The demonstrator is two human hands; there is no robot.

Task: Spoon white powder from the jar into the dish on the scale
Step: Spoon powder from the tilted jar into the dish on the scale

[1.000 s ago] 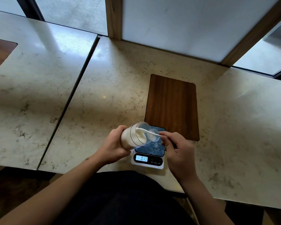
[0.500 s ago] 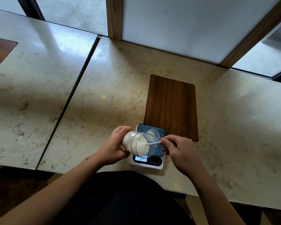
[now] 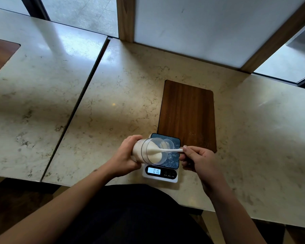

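Observation:
My left hand (image 3: 126, 155) grips a clear jar (image 3: 149, 151) of white powder, tipped on its side with the mouth facing right over the scale (image 3: 161, 171). My right hand (image 3: 196, 158) pinches the handle of a white spoon (image 3: 167, 150), whose bowl is inside the jar's mouth in the powder. A small clear dish (image 3: 171, 144) sits on the scale's dark platform, partly hidden behind the jar's rim. The lit display reads about 0.16.
A dark wooden board (image 3: 187, 115) lies on the marble counter (image 3: 113, 106) just beyond the scale. A seam splits the counter at the left. A white panel with wooden posts (image 3: 124, 18) rises at the back. My dark-clothed lap fills the bottom.
The jar has come down and tipped over the scale's platform. The spoon has gone from the dish side into the jar's powder.

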